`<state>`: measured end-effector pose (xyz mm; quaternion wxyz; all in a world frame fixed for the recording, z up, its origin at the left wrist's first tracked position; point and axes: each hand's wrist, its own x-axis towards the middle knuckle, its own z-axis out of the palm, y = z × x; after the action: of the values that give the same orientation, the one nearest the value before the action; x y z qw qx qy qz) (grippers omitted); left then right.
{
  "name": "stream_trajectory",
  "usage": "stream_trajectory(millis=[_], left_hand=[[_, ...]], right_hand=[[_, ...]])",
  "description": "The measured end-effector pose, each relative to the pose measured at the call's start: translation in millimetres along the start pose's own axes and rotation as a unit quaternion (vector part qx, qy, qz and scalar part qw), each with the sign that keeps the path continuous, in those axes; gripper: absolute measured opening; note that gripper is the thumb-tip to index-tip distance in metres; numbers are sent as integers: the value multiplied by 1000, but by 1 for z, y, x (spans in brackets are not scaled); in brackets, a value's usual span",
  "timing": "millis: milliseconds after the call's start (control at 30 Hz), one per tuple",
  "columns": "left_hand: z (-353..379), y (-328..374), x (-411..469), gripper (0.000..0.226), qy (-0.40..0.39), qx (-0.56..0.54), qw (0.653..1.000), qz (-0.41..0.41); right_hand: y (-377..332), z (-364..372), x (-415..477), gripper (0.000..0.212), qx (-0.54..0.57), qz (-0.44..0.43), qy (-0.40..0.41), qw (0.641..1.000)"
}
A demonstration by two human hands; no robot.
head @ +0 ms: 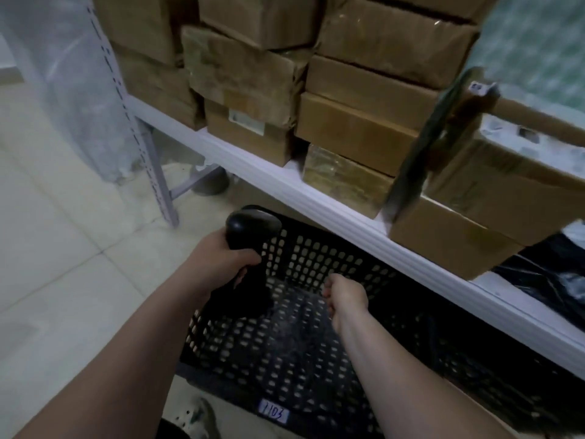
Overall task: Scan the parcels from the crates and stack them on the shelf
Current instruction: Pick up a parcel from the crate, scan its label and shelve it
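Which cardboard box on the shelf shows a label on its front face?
The bottom box of the second stack from the left, resting on the shelf beneath a crumpled, tape-wrapped box. Its front carries a pale rectangular label near the top edge.

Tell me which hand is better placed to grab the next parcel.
Right, probably. The right hand holds nothing and hangs over the black crate; the left hand grips the scanner.
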<state>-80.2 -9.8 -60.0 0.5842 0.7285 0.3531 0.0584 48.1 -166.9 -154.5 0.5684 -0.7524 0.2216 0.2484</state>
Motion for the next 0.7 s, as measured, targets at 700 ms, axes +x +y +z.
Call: stream_trajectory(millis=[700], left_hand=[[-35,-80,101,29,75,160,981,-79]], right_hand=[[111,219,140,62,-358,7,-316,879]])
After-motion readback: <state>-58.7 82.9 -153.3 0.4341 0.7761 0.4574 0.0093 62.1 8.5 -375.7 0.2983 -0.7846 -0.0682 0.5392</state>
